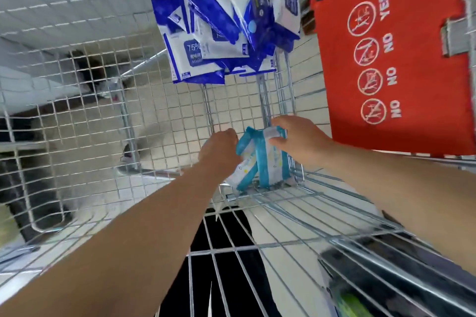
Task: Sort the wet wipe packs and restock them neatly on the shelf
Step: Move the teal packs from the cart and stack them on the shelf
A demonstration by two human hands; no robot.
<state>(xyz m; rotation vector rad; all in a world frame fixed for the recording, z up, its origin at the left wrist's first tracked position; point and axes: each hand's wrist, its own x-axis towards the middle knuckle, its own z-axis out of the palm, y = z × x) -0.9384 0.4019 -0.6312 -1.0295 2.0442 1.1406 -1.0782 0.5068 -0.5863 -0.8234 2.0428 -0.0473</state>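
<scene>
The left hand (pixel 222 147) and right hand (pixel 302 139) clamp the teal wipe packs (pixel 260 162) upright in the cart (pixel 283 202) corner, seemingly gathering one colour apart from the blue packs (pixel 219 33)

We note a floor (pixel 180 116) of small pale square tiles, seen through the wire mesh (pixel 77 90) of a metal trolley; a red panel (pixel 417 116) at right carries white circled pictograms marked NO and YES; light bright, even; a dark blurred shape (pixel 86 69) sits beyond the mesh, left.
</scene>
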